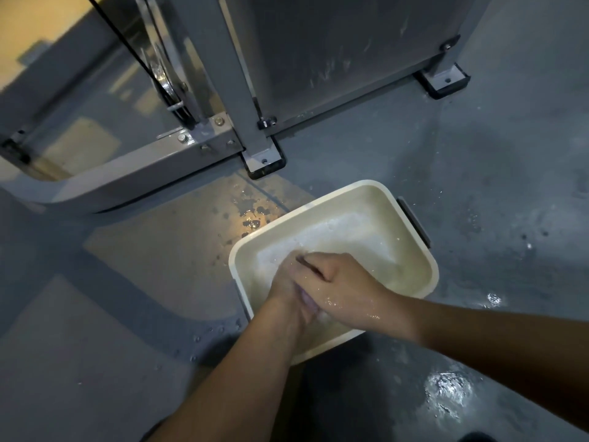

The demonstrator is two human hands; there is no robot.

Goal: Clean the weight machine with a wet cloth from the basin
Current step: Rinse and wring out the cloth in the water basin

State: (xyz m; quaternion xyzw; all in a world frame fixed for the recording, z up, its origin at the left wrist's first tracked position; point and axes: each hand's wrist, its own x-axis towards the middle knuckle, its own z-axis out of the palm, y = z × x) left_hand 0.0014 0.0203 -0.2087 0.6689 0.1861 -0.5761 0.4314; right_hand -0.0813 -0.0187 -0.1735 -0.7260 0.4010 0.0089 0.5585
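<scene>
**Wet plastic, painted metal and a soaked cloth under your hands**

Your basin (pixel 345 188) is smooth cream plastic, glossy where water sits, with a dull black handle (pixel 414 222); the cloth (pixel 306 299) shows only as a sodden pale scrap between your left hand (pixel 288 290) and right hand (pixel 339 280), both shiny with water; the weight machine (pixel 204 145) is grey painted metal, its panel (pixel 334 52) matt and streaked whitish; the pulley (pixel 167 84) gleams like polished steel; the feet (pixel 444 82) look black and matt; the floor (pixel 478 161) is a smooth grey coating, glossy in its wet patches.
</scene>
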